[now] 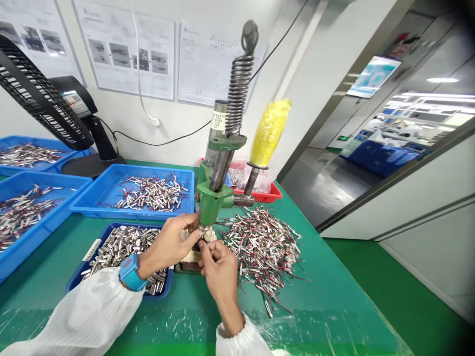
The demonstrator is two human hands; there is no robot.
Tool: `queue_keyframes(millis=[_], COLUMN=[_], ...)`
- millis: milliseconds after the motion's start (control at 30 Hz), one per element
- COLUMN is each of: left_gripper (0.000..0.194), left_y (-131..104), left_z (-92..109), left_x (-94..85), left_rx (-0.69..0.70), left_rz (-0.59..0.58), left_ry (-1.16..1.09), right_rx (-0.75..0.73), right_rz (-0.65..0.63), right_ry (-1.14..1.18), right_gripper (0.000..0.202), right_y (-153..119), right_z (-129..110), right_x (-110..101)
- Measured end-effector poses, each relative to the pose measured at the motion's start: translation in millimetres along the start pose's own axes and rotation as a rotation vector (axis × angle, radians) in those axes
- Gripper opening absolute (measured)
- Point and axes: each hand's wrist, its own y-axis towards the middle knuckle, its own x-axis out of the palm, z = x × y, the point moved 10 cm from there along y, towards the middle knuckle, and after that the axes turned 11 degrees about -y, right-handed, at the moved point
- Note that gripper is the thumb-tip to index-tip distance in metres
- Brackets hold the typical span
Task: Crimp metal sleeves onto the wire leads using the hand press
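Note:
A green hand press [210,210] with a coiled spring and a yellow-wrapped lever [270,133] stands in the middle. My left hand [172,242] is at the left of its ram, thumb and fingers closed around something small that I cannot make out. Close beside it, my right hand [219,264] pinches at the foot of the ram; what lies between those fingertips is too small to name. Left of the press, a dark blue tray [166,289] holds many small metal cylinders. To the right lies a pile of small metal parts with red and black wires [263,247].
Blue bins [129,214] of wired parts stand at the back and left. A black fan [98,163] is at the back left. Behind the press sits a red tray [276,193] with plastic bags. The green table [334,306] ends at a diagonal right edge.

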Motion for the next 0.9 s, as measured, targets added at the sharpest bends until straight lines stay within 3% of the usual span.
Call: queue_keyframes(millis=[67, 133, 200, 300, 367, 400, 467, 533, 567, 633, 667, 700, 733, 833, 900], left_gripper=[0.017, 0.018, 0.029, 0.037, 0.030, 0.027, 0.024, 0.024, 0.024, 0.024, 0.024, 0.024, 0.025, 0.026, 0.021], left_y=[-3.0, -8.9, -15.6, -22.7, -24.8, -25.4, -26.0, -26.6, -26.9, -27.3, -27.4, -27.5, -27.5, -26.0, -22.8], left_z=[1.5, -1.5, -5.4, -11.0, -14.9, -16.9, -20.2, -21.8, -21.6, -21.0, -20.9, -21.1, -21.3, -22.2, -23.2], left_x=[-0.8, -2.7, -6.0, -10.8, -10.9, -10.7, -10.5, -11.2, -11.6, -10.9, -10.2, -9.2, -9.3, -9.4, -6.7], left_rx=[0.006, -0.004, 0.000, 0.015, 0.012, 0.005, -0.012, -0.022, -0.022, -0.023, -0.026, -0.033, -0.038, -0.049, -0.061], left_rz=[-0.004, 0.013, 0.051, 0.102, 0.108, 0.111, 0.126, 0.145, 0.150, 0.134, 0.122, 0.109, 0.114, 0.171, 0.209], left_ry=[0.046, 0.032, -0.011, -0.038, -0.037, -0.038, -0.042, -0.042, -0.038, -0.034, -0.041, -0.052, -0.067, -0.120, -0.164], right_rx=[-0.020, -0.068, -0.148, -0.325, -0.450, -0.493, -0.499, -0.421, -0.438, -0.589, -0.634, -0.690, -0.775, -0.797, -0.658], right_rz=[-0.093, -0.111, 0.070, 0.482, 0.567, 0.543, 0.356, 0.235, 0.330, 0.705, 0.734, 0.662, 0.711, 0.776, 0.759], right_ry=[-0.039, -0.106, -0.160, -0.209, -0.246, -0.238, -0.252, -0.277, -0.237, -0.062, 0.023, 0.053, 0.123, 0.108, -0.211], right_gripper=[0.044, 0.042, 0.039, 0.041, 0.053, 0.059, 0.062, 0.055, 0.051, 0.038, 0.032, 0.026, 0.029, 0.044, 0.049], right_y=[-3.9, -9.0, -9.5, -2.5, 16.7, 30.1, 55.2, 53.9, 36.4, -25.9, -46.7, -56.6, -68.0, -41.8, 6.2], right_z=[-1.3, -10.1, -35.0, -112.0, -179.9, -212.0, -260.8, -280.9, -286.7, -285.1, -274.3, -265.6, -254.2, -209.8, -175.6], right_x=[0.6, -13.7, -54.5, -129.2, -152.7, -156.3, -143.1, -123.1, -124.0, -140.1, -138.5, -131.6, -137.6, -158.1, -159.6])
